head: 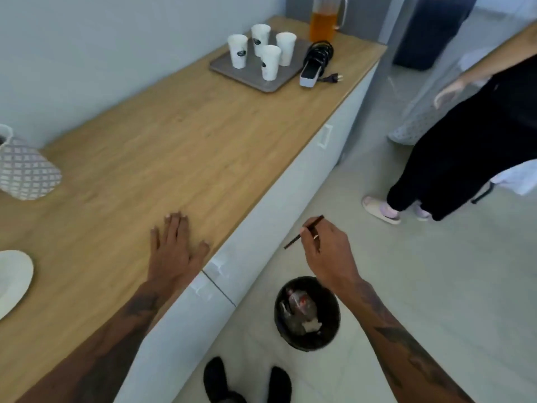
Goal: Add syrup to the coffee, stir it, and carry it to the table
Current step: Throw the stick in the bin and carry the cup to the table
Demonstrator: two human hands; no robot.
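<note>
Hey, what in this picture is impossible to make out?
Head view only:
- Patterned mug: cut off by the left edge, contents unseen.
- White plate: cut off by the left edge.
- Bin contents: too blurred to name.
- Cup logos: too small.
- Stick in right hand: fingers hide its middle.

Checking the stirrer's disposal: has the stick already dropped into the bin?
No, the right hand holds the stick pinched above the floor, short of the bin.

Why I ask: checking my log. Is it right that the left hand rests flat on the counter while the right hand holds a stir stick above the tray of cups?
Not quite. In the head view the right hand holds the stir stick above the bin on the floor, not the tray. The left hand does rest flat on the counter.
</note>
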